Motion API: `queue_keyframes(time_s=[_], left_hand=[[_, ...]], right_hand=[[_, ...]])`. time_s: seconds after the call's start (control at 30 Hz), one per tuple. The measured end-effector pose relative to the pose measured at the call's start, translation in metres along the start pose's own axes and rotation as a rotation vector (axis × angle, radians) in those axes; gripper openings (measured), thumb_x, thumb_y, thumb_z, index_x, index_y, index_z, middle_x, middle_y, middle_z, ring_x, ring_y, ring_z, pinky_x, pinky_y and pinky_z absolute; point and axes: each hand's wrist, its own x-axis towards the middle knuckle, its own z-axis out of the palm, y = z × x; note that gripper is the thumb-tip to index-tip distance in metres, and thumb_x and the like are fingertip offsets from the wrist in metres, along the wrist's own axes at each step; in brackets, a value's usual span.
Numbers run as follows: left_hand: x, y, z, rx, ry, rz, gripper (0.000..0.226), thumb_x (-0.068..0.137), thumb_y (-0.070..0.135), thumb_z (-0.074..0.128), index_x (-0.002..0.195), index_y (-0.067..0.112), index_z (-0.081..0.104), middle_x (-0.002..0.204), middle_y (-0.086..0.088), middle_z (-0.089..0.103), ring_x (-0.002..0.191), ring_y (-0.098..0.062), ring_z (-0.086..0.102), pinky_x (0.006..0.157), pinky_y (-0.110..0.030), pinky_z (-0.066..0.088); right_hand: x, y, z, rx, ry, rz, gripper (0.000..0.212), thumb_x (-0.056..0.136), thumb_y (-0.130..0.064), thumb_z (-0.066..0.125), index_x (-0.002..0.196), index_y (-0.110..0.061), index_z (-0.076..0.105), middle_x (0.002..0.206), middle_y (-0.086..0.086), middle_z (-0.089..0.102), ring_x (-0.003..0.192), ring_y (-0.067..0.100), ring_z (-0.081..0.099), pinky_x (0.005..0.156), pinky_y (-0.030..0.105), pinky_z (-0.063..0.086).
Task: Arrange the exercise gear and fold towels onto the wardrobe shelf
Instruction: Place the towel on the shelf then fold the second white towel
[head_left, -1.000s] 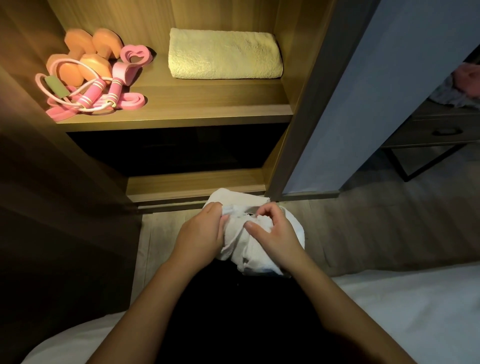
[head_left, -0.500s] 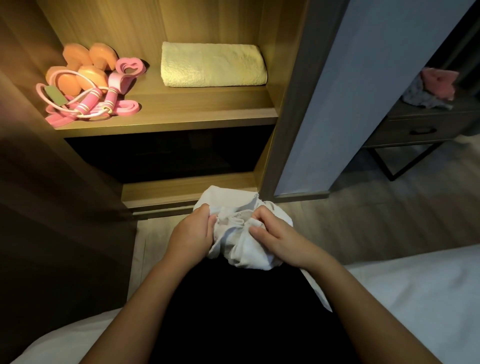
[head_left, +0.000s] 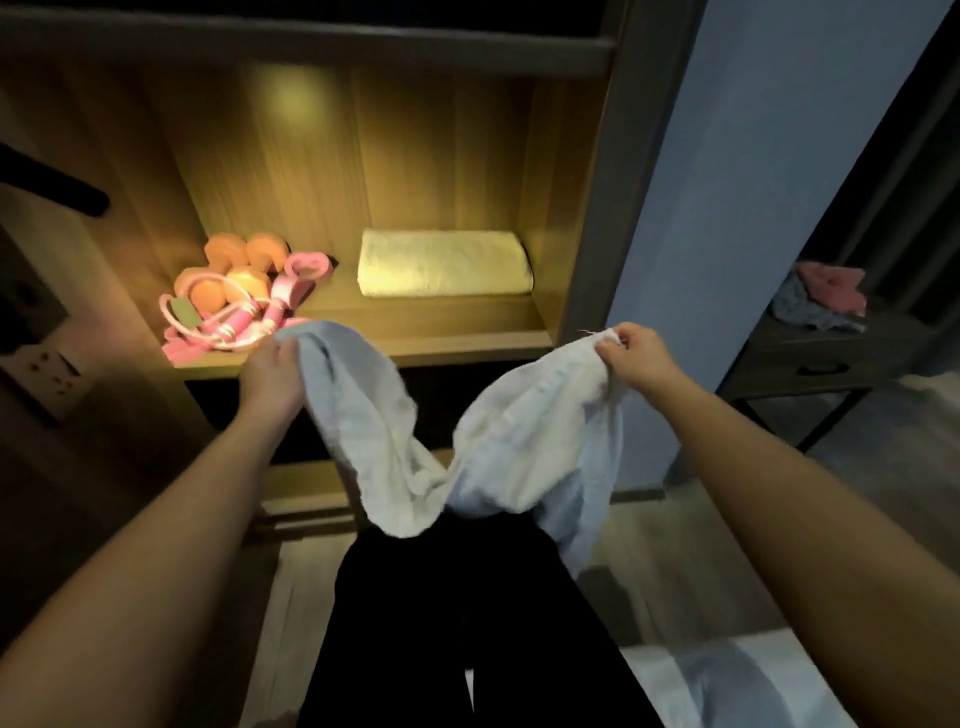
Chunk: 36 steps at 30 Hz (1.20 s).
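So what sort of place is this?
Most likely a bedroom: an open wooden wardrobe whose lit shelf holds a folded yellow towel and pink exercise gear, a white-sheeted bed edge at bottom right, and a dark side table with a drawer.

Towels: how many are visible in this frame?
2. A folded yellow towel lies on the wardrobe shelf; a white towel hangs between the left hand and right hand. The crumpled cloths on the side table may be further towels.
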Motion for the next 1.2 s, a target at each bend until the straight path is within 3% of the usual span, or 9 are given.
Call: queue_keyframes(time_s=[0.07, 0.17, 0.27, 0.4, 0.7, 0.8, 0.97, 1.1, 1.2], left_hand=[[0.03, 0.016, -0.021, 0.061, 0.073, -0.036, 0.037, 0.104, 0.017, 0.036, 0.126, -0.006, 0.054, 0.132, -0.025, 0.053, 0.121, -0.037, 0.049, 0.097, -0.037, 0.038], [0.065, 0.028, -0.063, 0.225, 0.23, -0.128, 0.038, 0.104, 0.014, 0.036, 0.132, -0.008, 0.049, 0.138, -0.029, 0.047, 0.127, -0.041, 0.045, 0.105, -0.042, 0.035], [0.086, 0.035, -0.091, 0.283, 0.295, -0.159, 0.037, 0.102, 0.011, 0.037, 0.13, -0.01, 0.048, 0.134, -0.033, 0.048, 0.125, -0.045, 0.045, 0.105, -0.046, 0.035], [0.097, 0.049, -0.101, 0.367, 0.311, -0.188, 0.034, 0.1, -0.002, 0.04, 0.129, -0.018, 0.044, 0.137, -0.035, 0.043, 0.13, -0.045, 0.041, 0.105, -0.046, 0.034], [0.101, 0.052, -0.104, 0.271, 0.394, -0.272, 0.035, 0.104, 0.004, 0.035, 0.13, -0.016, 0.045, 0.137, -0.034, 0.045, 0.131, -0.044, 0.042, 0.108, -0.045, 0.032], [0.1, 0.047, -0.109, 0.322, 0.432, -0.202, 0.033, 0.102, 0.006, 0.04, 0.127, -0.015, 0.049, 0.132, -0.035, 0.049, 0.127, -0.048, 0.045, 0.106, -0.049, 0.036], [0.104, 0.057, -0.112, 0.218, 0.45, -0.13, 0.033, 0.103, 0.014, 0.039, 0.127, -0.007, 0.049, 0.13, -0.032, 0.05, 0.125, -0.045, 0.046, 0.105, -0.045, 0.035], [0.1, 0.061, -0.105, 0.281, 0.344, -0.098, 0.036, 0.102, 0.017, 0.038, 0.125, -0.007, 0.052, 0.128, -0.032, 0.053, 0.12, -0.047, 0.049, 0.1, -0.049, 0.04], [0.093, 0.072, -0.094, 0.234, 0.336, -0.043, 0.035, 0.102, 0.022, 0.037, 0.124, 0.0, 0.053, 0.124, -0.027, 0.056, 0.115, -0.046, 0.052, 0.095, -0.049, 0.043]], right_hand=[[0.026, 0.003, -0.019, -0.019, 0.134, 0.07, 0.019, 0.095, -0.013, 0.051, 0.089, 0.002, 0.059, 0.084, 0.014, 0.055, 0.089, 0.029, 0.054, 0.073, 0.033, 0.039], [0.05, 0.011, -0.058, 0.002, 0.337, 0.228, 0.034, 0.099, -0.017, 0.046, 0.122, 0.005, 0.056, 0.124, 0.027, 0.057, 0.118, 0.042, 0.052, 0.097, 0.041, 0.04], [0.062, 0.007, -0.079, 0.032, 0.439, 0.314, 0.039, 0.101, -0.024, 0.044, 0.132, 0.0, 0.051, 0.135, 0.024, 0.052, 0.123, 0.042, 0.049, 0.1, 0.041, 0.04], [0.07, -0.012, -0.083, 0.045, 0.466, 0.278, 0.039, 0.102, -0.023, 0.043, 0.132, 0.001, 0.05, 0.135, 0.025, 0.052, 0.124, 0.043, 0.048, 0.102, 0.043, 0.038], [0.066, -0.024, -0.078, 0.062, 0.465, 0.203, 0.035, 0.103, -0.024, 0.041, 0.13, -0.005, 0.051, 0.131, 0.022, 0.055, 0.119, 0.042, 0.051, 0.098, 0.041, 0.04], [0.065, -0.024, -0.081, 0.07, 0.462, 0.185, 0.035, 0.102, -0.023, 0.042, 0.13, -0.004, 0.053, 0.129, 0.02, 0.056, 0.119, 0.04, 0.052, 0.099, 0.041, 0.04], [0.071, -0.039, -0.087, 0.082, 0.467, 0.046, 0.014, 0.098, -0.017, 0.044, 0.089, -0.008, 0.049, 0.087, 0.013, 0.05, 0.089, 0.032, 0.053, 0.07, 0.032, 0.032], [0.067, -0.049, -0.079, 0.018, 0.371, 0.072, 0.021, 0.098, -0.019, 0.043, 0.102, -0.005, 0.058, 0.11, 0.022, 0.06, 0.1, 0.036, 0.056, 0.08, 0.035, 0.039], [0.063, -0.06, -0.068, 0.042, 0.386, 0.029, 0.018, 0.098, -0.022, 0.043, 0.095, -0.01, 0.057, 0.102, 0.015, 0.06, 0.091, 0.031, 0.054, 0.074, 0.03, 0.034]])
